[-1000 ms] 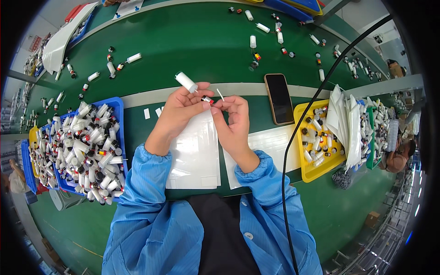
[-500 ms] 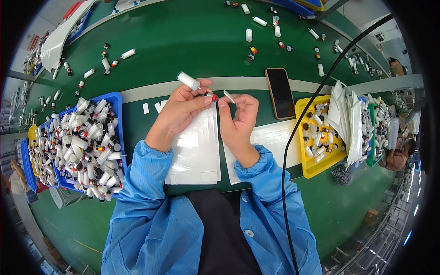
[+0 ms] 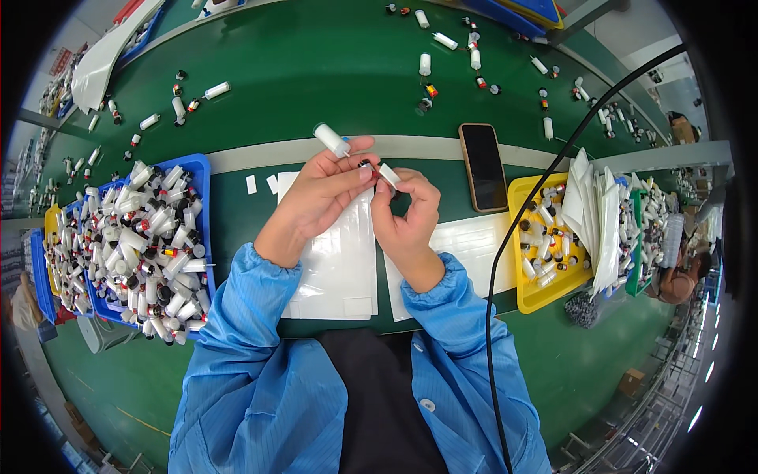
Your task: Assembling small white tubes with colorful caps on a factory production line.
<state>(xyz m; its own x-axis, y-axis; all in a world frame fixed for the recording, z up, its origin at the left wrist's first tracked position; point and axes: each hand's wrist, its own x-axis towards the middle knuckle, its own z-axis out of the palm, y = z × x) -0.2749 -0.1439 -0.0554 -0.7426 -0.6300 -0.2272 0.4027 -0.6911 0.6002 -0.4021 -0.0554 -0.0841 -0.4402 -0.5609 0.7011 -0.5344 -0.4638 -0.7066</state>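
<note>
My left hand (image 3: 328, 189) is closed around a small white plastic cylinder (image 3: 331, 141) with a thin tip, which pokes out past the fingers, tilted. A small dark-capped part (image 3: 365, 164) shows at its thumb and fingertips; whether it joins the cylinder is hidden. My right hand (image 3: 409, 213) pinches a small white rectangular label (image 3: 389, 174) between thumb and fingers, close beside the left fingertips. Beneath both hands lies a white glossy sheet (image 3: 335, 268), and more white sheets (image 3: 466, 245) lie to the right. Two loose white slips (image 3: 251, 184) rest left of the left hand.
A blue bin (image 3: 207, 170) heaped with white cylinders stands at left. At right are a yellow tray (image 3: 537, 304) of similar parts, a phone (image 3: 483, 167) and a hanging black cable (image 3: 537, 170). Several cylinders and caps lie scattered over the green belt (image 3: 316, 71) beyond.
The right hand has turned the label so its flat face shows and brought it nearer the left fingertips. The red part at those fingertips no longer shows; the cylinder has shifted slightly right.
</note>
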